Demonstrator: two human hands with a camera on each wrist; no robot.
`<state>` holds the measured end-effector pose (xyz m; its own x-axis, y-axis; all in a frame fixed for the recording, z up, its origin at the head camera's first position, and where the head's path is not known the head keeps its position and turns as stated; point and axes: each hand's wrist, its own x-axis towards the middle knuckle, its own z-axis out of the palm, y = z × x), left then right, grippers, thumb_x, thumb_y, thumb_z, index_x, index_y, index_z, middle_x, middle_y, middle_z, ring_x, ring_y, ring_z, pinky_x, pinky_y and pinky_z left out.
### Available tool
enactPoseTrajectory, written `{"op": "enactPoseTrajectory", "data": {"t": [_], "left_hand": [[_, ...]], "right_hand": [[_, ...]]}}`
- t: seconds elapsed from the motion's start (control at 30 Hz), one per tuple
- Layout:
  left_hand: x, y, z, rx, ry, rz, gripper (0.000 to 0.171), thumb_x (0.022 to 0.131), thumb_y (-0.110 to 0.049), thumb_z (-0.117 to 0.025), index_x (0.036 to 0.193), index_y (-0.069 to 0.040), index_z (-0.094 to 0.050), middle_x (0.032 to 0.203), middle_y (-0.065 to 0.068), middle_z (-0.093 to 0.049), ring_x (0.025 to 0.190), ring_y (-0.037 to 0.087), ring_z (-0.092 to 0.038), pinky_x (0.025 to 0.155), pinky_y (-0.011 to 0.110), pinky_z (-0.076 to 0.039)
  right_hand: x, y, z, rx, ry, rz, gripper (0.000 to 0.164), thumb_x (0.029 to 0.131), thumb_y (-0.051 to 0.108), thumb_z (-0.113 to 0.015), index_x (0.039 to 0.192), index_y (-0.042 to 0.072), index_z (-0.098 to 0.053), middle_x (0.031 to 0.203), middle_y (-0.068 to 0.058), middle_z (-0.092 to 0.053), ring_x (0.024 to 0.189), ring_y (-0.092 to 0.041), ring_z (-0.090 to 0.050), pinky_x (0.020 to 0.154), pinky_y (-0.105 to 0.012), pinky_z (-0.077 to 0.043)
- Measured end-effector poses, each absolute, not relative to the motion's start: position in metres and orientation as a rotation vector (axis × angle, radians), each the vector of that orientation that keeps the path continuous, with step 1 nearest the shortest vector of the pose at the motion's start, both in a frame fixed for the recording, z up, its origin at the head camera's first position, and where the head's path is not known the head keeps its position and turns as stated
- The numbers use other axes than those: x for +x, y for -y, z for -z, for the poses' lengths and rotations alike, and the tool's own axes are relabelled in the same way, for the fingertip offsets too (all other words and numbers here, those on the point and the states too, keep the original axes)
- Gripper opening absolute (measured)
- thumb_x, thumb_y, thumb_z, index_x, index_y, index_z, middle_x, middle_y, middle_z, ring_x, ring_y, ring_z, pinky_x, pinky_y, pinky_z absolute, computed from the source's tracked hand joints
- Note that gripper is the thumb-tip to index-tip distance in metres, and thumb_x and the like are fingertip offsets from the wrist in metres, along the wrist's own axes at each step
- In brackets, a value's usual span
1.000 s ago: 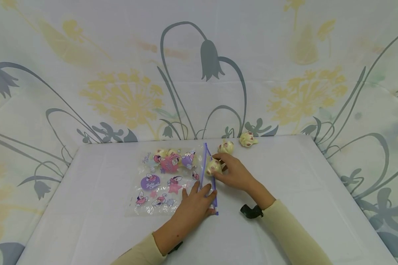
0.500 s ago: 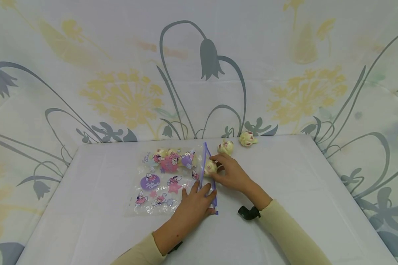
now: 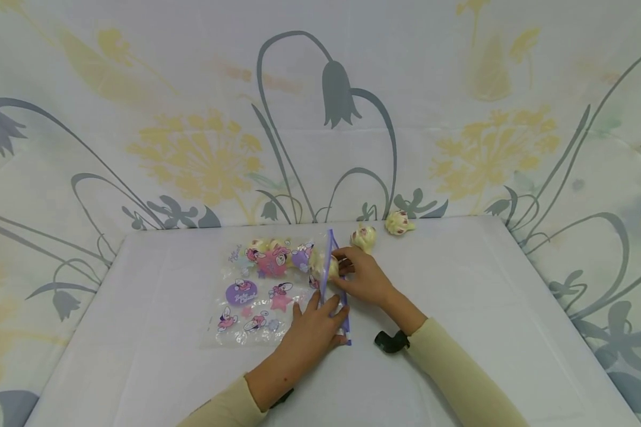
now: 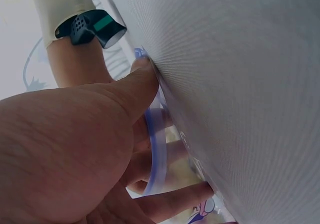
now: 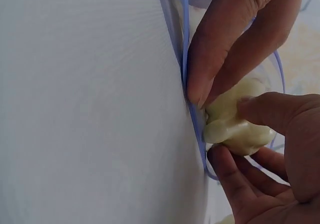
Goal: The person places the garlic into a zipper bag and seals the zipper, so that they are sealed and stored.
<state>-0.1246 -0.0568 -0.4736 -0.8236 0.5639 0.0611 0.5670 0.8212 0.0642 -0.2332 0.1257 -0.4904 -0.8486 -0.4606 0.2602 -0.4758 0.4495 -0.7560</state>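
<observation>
A clear zip bag [image 3: 219,320] with pink and purple cartoon prints lies flat, its purple-edged mouth facing right. Pale garlic bulbs [image 3: 259,244] show through its upper part. My right hand [image 3: 371,281] holds another garlic bulb [image 5: 240,119] with thumb and fingers, most of it inside the mouth. My left hand [image 3: 308,326] rests with spread fingers on the bag's lower right, by the purple zip strip [image 4: 159,156]. In the left wrist view its thumb lies at the strip's end. The right wrist view shows left fingertips [image 5: 200,92] against the strip, beside the bulb.
Two more garlic bulbs sit at the back of the white table [image 3: 459,284]: one [image 3: 364,237] just behind my right hand, another [image 3: 399,223] farther right by the floral backdrop [image 3: 320,178]. A black wrist camera [image 3: 391,341] is strapped below my right sleeve.
My right hand has moved left with the garlic bulb, carrying it from the mouth's edge in past the purple strip. The left hand has stayed on the bag.
</observation>
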Motion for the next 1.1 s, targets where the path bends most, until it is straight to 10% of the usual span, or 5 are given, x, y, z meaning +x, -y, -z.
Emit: {"op": "enactPoseTrajectory", "data": {"t": [1.1], "left_hand": [[-0.125,0.055,0.473,-0.901,2.986,0.159,0.057,0.091,-0.048,-0.078,0.142,-0.023,-0.070,0.153,0.000,-0.058,0.142,0.042,-0.051,0.092,0.071,-0.055]], "right_hand": [[-0.254,-0.097,0.495,0.588,2.703,-1.548,0.036,0.091,0.003,-0.077,0.125,-0.005,-0.066,0.118,-0.020,-0.075,0.103,-0.029,-0.076,0.088,-0.035,-0.062]]}}
